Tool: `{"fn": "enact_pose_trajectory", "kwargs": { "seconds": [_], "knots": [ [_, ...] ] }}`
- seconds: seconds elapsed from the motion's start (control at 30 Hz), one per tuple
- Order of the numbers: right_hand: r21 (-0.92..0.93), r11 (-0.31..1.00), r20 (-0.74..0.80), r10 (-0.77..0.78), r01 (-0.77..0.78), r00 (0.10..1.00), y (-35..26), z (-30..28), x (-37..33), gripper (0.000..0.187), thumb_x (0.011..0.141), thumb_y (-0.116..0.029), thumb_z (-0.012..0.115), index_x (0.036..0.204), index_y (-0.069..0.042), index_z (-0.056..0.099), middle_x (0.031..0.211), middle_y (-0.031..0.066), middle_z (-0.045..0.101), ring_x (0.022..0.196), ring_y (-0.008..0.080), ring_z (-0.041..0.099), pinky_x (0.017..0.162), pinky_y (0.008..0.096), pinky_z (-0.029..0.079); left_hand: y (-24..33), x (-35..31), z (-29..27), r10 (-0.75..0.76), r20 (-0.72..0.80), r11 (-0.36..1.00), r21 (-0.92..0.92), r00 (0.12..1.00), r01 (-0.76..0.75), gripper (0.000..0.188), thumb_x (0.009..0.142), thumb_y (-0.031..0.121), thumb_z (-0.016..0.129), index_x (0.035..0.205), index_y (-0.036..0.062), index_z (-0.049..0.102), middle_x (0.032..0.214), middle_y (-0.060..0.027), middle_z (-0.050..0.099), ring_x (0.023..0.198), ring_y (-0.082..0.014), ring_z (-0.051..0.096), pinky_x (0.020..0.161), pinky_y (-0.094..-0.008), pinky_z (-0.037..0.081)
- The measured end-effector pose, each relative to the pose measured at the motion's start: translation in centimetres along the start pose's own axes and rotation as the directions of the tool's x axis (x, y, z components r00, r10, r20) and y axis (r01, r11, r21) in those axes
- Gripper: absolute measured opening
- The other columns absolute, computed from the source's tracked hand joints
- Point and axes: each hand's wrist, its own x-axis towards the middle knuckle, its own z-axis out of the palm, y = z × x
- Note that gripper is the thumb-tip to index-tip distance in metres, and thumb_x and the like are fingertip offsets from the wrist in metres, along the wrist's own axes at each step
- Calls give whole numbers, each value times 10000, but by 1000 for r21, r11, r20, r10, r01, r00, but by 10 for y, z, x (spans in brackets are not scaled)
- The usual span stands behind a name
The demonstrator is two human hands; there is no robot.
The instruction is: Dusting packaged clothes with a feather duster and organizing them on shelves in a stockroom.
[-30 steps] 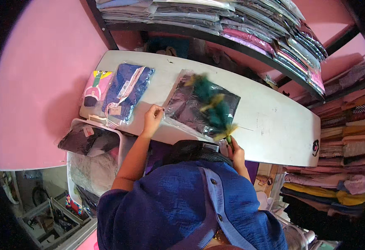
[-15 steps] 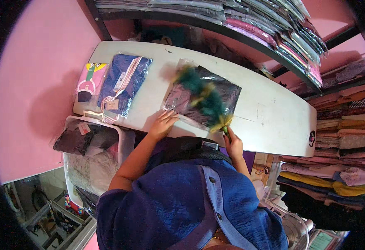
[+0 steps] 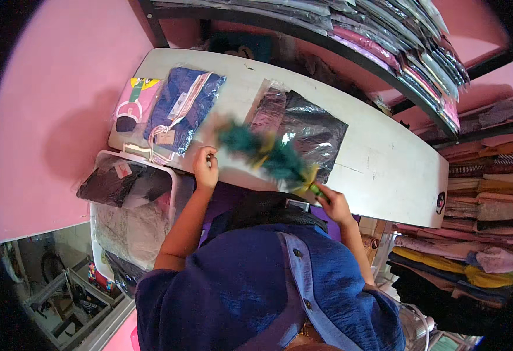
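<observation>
My right hand grips the green handle of a fluffy duster, dark green with yellow bands. Smeared by motion, the duster reaches leftward over the lower part of a dark garment in a clear plastic bag. That bag lies on a white tabletop. My left hand is raised near the table's front edge, left of the duster's blurred tip. Its fingers are curled in, and I see nothing held in them.
A bagged blue garment with a pale ribbon lies beside a pink package on the table's left. A white bin with bagged clothes stands below. Shelves hold bagged garments overhead and folded clothes at right.
The duster has swept left, off much of the bagged dark garment. My left hand has lifted from that bag's edge, moved left and curled its fingers. The view has shifted slightly.
</observation>
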Motion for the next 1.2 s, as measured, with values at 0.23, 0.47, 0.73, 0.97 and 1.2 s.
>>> {"fn": "enact_pose_trajectory", "kwargs": {
  "seconds": [0.23,0.47,0.73,0.97,1.2],
  "knots": [
    [172,940,-332,338,-295,881,0,-3,18,447,854,-82,599,1292,-72,507,1000,212,652,818,202,656,751,306,496,-4,-9,29,-114,389,993,15,914,117,376,778,42,665,1130,59,535,954,-104,658,642,-143,615,582,-283,485],
    [48,970,-400,238,-239,885,5,13,20,456,815,-122,631,1260,-116,532,888,232,645,787,393,634,675,434,508,-1,-2,55,-202,301,977,124,932,171,365,738,157,735,1033,77,535,867,-133,649,672,-274,632,610,-368,489],
    [-77,977,-367,160,-201,916,-10,15,16,463,816,-157,640,1260,-118,518,824,201,644,714,387,625,630,448,502,9,-2,48,-217,378,975,137,900,178,373,752,104,706,1063,79,502,806,-129,633,688,-280,630,612,-374,484],
    [-187,950,-397,161,-252,903,-9,5,20,452,834,-250,606,1271,-190,507,737,178,634,650,361,623,582,466,502,1,-4,57,-84,241,985,169,967,44,228,839,100,589,1051,87,506,781,-136,631,698,-306,635,614,-407,479],
    [-170,977,-390,52,-127,920,-16,-14,27,432,823,-230,613,1245,-178,534,754,157,642,674,349,629,598,449,512,17,10,40,-121,405,935,353,906,-33,232,812,105,596,1030,102,515,746,-127,638,677,-321,632,600,-424,492]
  ]
}}
